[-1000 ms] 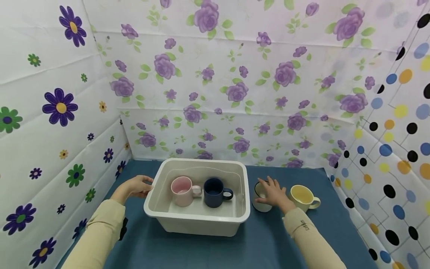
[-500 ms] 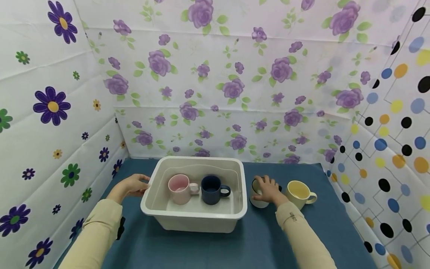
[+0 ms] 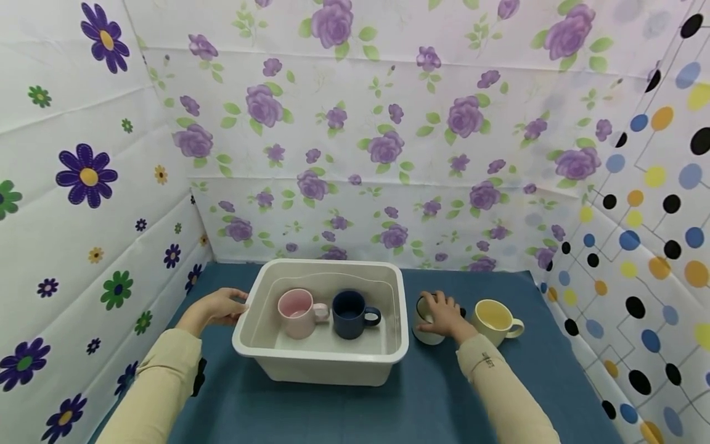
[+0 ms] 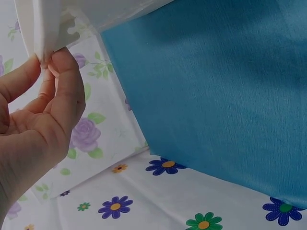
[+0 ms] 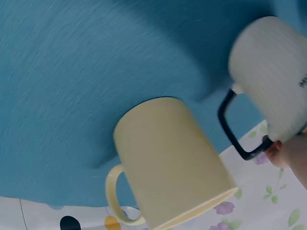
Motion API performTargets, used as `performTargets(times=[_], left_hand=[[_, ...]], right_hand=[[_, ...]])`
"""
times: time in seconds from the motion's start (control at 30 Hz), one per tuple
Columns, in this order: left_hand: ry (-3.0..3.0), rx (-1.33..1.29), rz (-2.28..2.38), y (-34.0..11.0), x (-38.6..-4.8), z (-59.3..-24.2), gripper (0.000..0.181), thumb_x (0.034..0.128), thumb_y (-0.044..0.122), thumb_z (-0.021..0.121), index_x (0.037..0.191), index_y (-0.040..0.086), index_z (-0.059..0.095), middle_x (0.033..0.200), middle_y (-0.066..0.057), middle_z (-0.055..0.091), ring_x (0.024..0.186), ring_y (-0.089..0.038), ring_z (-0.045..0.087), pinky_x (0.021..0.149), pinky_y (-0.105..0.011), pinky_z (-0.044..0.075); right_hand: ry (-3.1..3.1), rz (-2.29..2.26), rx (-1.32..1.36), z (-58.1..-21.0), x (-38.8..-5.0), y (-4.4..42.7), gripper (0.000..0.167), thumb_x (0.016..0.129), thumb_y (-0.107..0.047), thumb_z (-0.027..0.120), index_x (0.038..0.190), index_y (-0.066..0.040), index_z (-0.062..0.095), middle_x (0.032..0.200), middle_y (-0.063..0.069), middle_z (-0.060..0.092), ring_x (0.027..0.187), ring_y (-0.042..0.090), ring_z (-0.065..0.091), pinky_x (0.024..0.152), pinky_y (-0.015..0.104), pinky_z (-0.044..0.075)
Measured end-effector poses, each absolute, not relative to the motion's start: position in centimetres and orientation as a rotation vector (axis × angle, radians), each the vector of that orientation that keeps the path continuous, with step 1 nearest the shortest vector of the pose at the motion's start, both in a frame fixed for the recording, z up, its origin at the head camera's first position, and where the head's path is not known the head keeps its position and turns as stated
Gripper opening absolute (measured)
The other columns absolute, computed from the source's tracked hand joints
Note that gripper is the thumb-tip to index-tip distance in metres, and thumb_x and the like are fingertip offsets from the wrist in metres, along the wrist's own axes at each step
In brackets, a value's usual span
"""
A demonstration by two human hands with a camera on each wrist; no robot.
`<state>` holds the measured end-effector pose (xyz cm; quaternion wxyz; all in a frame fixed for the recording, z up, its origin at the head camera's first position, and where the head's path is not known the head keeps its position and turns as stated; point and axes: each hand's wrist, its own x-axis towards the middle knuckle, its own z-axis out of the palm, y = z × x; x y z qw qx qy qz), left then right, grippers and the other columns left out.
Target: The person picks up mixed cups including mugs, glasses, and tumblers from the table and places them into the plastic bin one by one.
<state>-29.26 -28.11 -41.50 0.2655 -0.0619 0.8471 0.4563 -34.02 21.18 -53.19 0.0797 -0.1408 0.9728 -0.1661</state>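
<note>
My left hand [image 3: 217, 305] pinches the left rim of a white plastic tub [image 3: 327, 373]; the left wrist view shows thumb and fingers meeting on that rim [image 4: 43, 43]. Inside the tub stand a pink mug [image 3: 296, 314] and, right of it, a dark blue mug [image 3: 349, 316]. To the right of the tub, my right hand [image 3: 445, 317] grips a white mug [image 3: 426, 332] from above, around its rim. The right wrist view shows that mug's black handle [image 5: 230, 122] and fingertips [image 5: 276, 153] near it. Whether its base touches the table cannot be told.
A pale yellow mug [image 3: 493, 320] stands close to the right of my right hand, its handle pointing right. Blue cloth [image 3: 310, 419] covers the table. Patterned sheets hang at the back [image 3: 344, 203], left and right.
My right hand has come down from above the white mug and taken hold of its rim. The head view has shifted slightly. The left hand keeps its place on the tub.
</note>
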Motion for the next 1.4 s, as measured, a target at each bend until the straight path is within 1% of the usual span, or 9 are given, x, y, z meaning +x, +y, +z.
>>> performTargets(times=[0.1,0.23,0.37,0.57,0.77,0.9,1.07,1.23,1.4], left_hand=[[2.263,-0.158,1.251,-28.3,-29.2,-41.5,0.048,0.0959,0.004,0.048,0.136,-0.016,0.028,0.094,-0.012,0.059,0.075,-0.013,0.06,0.072,-0.031,0.055],[2.255,-0.165,1.257,-28.3,-29.1,-41.4,0.049,0.0959,0.004,0.049,0.136,-0.015,0.028,0.095,-0.013,0.059,0.076,-0.013,0.06,0.073,-0.031,0.055],[2.271,-0.179,1.24,-28.1,-29.2,-41.4,0.049,0.096,0.004,0.049,0.136,-0.015,0.028,0.096,-0.014,0.059,0.077,-0.014,0.06,0.075,-0.032,0.056],[2.272,-0.181,1.232,-27.9,-29.4,-41.6,0.048,0.0957,0.004,0.049,0.136,-0.014,0.03,0.094,-0.013,0.059,0.076,-0.014,0.058,0.074,-0.032,0.055],[2.27,-0.204,1.236,-27.7,-29.4,-41.5,0.048,0.0962,0.004,0.049,0.137,-0.014,0.029,0.098,-0.015,0.058,0.079,-0.015,0.059,0.077,-0.032,0.055],[2.274,-0.221,1.225,-27.9,-29.4,-41.4,0.048,0.0964,0.004,0.048,0.137,-0.013,0.03,0.096,-0.013,0.057,0.078,-0.014,0.058,0.076,-0.031,0.055],[2.288,-0.188,1.214,-28.0,-29.5,-41.4,0.046,0.0968,0.005,0.048,0.136,-0.013,0.032,0.096,-0.013,0.059,0.077,-0.013,0.059,0.075,-0.031,0.055],[2.293,-0.18,1.216,-28.1,-29.3,-41.6,0.045,0.0971,0.005,0.048,0.135,-0.014,0.033,0.095,-0.012,0.061,0.076,-0.012,0.061,0.074,-0.031,0.055],[2.294,-0.174,1.219,-28.1,-29.3,-41.6,0.045,0.0973,0.006,0.047,0.136,-0.013,0.033,0.094,-0.011,0.059,0.075,-0.012,0.059,0.074,-0.03,0.055]], right_hand=[[2.841,-0.451,-0.43,-52.3,-34.2,20.9,0.082,0.08,-0.038,0.074,0.144,-0.01,0.032,0.139,0.03,0.028,0.119,0.054,0.034,0.094,0.067,0.03],[2.802,-0.393,-0.421,-51.0,-34.6,20.7,0.079,0.076,-0.032,0.078,0.141,-0.009,0.039,0.132,0.029,0.039,0.114,0.051,0.043,0.088,0.064,0.04],[2.807,-0.37,-0.4,-50.5,-34.9,20.7,0.079,0.073,-0.031,0.08,0.139,-0.008,0.042,0.127,0.027,0.045,0.114,0.049,0.047,0.086,0.06,0.044],[2.853,-0.393,-0.368,-50.1,-34.5,20.9,0.079,0.073,-0.032,0.08,0.137,-0.004,0.044,0.128,0.031,0.046,0.113,0.052,0.047,0.088,0.061,0.044],[2.901,-0.377,-0.346,-48.0,-34.5,20.7,0.08,0.075,-0.036,0.078,0.138,-0.004,0.042,0.13,0.034,0.044,0.112,0.054,0.047,0.087,0.062,0.044],[2.904,-0.356,-0.362,-46.3,-34.3,20.2,0.082,0.076,-0.039,0.076,0.141,-0.005,0.039,0.131,0.036,0.041,0.113,0.057,0.045,0.085,0.063,0.044],[2.906,-0.339,-0.352,-44.8,-34.2,20.1,0.079,0.079,-0.039,0.073,0.142,-0.008,0.038,0.134,0.038,0.037,0.113,0.059,0.043,0.085,0.064,0.044],[2.899,-0.316,-0.388,-43.3,-34.1,20.3,0.08,0.08,-0.041,0.072,0.143,-0.005,0.036,0.136,0.039,0.035,0.112,0.058,0.046,0.087,0.062,0.044],[2.916,-0.296,-0.456,-41.7,-34.3,20.5,0.08,0.08,-0.043,0.07,0.141,-0.003,0.038,0.136,0.037,0.037,0.109,0.051,0.052,0.086,0.06,0.045]])
